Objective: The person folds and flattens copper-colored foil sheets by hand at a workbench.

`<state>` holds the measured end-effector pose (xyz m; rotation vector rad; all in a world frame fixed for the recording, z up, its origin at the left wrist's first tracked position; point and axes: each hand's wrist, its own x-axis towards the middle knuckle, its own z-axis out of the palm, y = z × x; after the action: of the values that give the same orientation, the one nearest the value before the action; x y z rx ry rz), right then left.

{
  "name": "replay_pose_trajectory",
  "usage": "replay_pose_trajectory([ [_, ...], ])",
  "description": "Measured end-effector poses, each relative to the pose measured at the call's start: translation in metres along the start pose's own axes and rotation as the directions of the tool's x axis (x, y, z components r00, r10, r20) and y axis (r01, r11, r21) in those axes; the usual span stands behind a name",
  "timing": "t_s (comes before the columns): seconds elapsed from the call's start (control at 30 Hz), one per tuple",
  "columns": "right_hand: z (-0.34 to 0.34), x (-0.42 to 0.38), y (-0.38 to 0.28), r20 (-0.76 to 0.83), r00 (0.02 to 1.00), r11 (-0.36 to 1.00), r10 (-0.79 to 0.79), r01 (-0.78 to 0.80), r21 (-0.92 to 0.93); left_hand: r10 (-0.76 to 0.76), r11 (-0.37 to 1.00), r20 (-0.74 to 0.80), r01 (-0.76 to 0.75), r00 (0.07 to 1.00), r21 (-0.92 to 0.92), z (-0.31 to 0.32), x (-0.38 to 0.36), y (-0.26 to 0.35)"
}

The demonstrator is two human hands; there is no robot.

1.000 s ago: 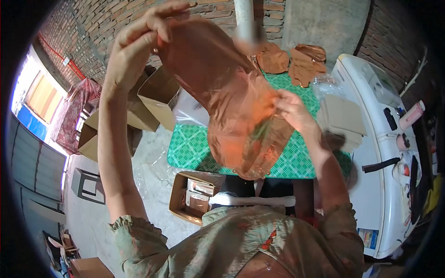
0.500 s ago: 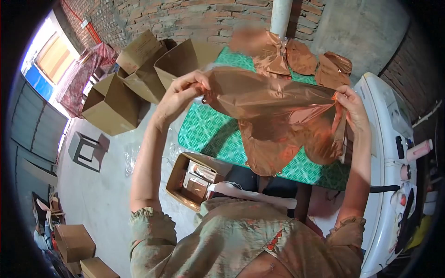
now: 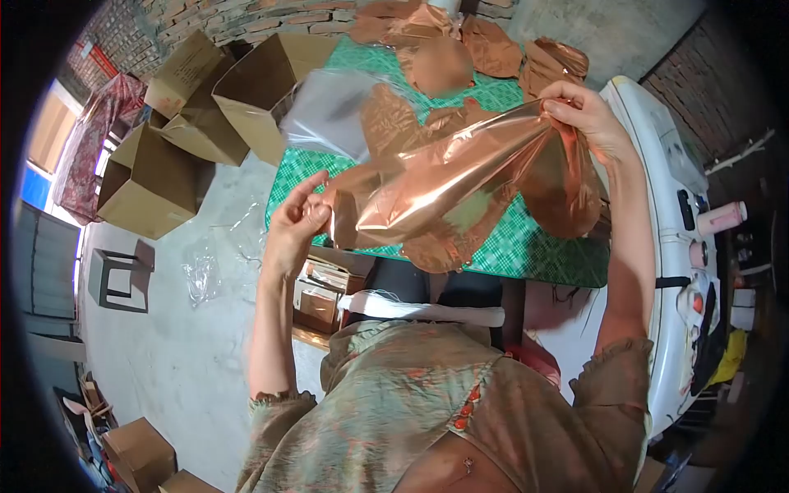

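A shiny copper-coloured foil balloon (image 3: 444, 177), flat and creased, stretches at a slant between my two hands above the table. At its lower left end my left hand (image 3: 297, 215) has thumb and bent fingertips at the foil's edge. My right hand (image 3: 579, 119) pinches the upper right end, where the foil gathers into folds and hangs down. Under it, more copper foil (image 3: 436, 255) lies over the table's front edge. A clear plastic bag (image 3: 333, 111) rests at the table's left side, beside a patterned foil piece (image 3: 388, 123).
The green checked table (image 3: 304, 177) stands before me, with several foil pieces (image 3: 491, 45) at its back. Open cardboard boxes (image 3: 152, 185) stand at left. A white appliance (image 3: 657, 189) is close on the right. A filled box (image 3: 316, 304) and a grey stool (image 3: 119, 279) stand lower.
My left hand has moved down, tilting the foil balloon from level to slanted. The view has shifted, and the plastic bag and patterned foil on the table now show.
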<state>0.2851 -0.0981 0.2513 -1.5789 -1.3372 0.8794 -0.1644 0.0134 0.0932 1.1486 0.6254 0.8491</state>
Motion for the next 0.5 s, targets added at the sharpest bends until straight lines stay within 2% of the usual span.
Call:
replay_pose_trajectory([
  [0.07,0.001,-0.001,0.004,0.032,0.999,0.999,0.039,-0.038,-0.020,-0.062,0.992,-0.010,0.063,0.998,0.113,-0.002,-0.013,-0.009],
  [0.17,0.004,0.001,0.019,0.071,0.993,0.992,0.095,-0.089,-0.084,-0.212,0.955,-0.109,0.230,0.971,0.188,-0.003,-0.029,-0.022],
  [0.23,0.009,0.005,0.034,0.107,0.984,0.978,0.142,-0.123,-0.169,-0.252,0.938,-0.049,0.256,0.967,0.234,-0.005,-0.038,-0.027],
  [0.27,0.015,0.004,0.042,0.099,0.987,0.986,0.130,-0.118,-0.122,-0.270,0.929,-0.021,0.266,0.963,0.258,-0.007,-0.042,-0.029],
  [0.37,-0.003,0.016,0.075,0.138,0.982,0.957,0.129,-0.087,-0.278,-0.304,0.920,0.019,0.289,0.952,0.265,0.003,-0.052,-0.025],
  [0.43,-0.009,0.017,0.084,0.089,0.981,0.956,0.173,-0.145,-0.255,-0.338,0.916,0.032,0.321,0.941,0.241,0.011,-0.058,-0.028],
  [0.47,-0.011,0.019,0.088,0.066,0.978,0.954,0.196,-0.174,-0.244,-0.314,0.921,0.056,0.289,0.948,0.261,0.018,-0.060,-0.033],
  [0.5,-0.009,0.021,0.089,0.011,0.984,0.953,0.177,-0.169,-0.250,-0.414,0.895,0.085,0.388,0.906,0.221,0.023,-0.062,-0.037],
])
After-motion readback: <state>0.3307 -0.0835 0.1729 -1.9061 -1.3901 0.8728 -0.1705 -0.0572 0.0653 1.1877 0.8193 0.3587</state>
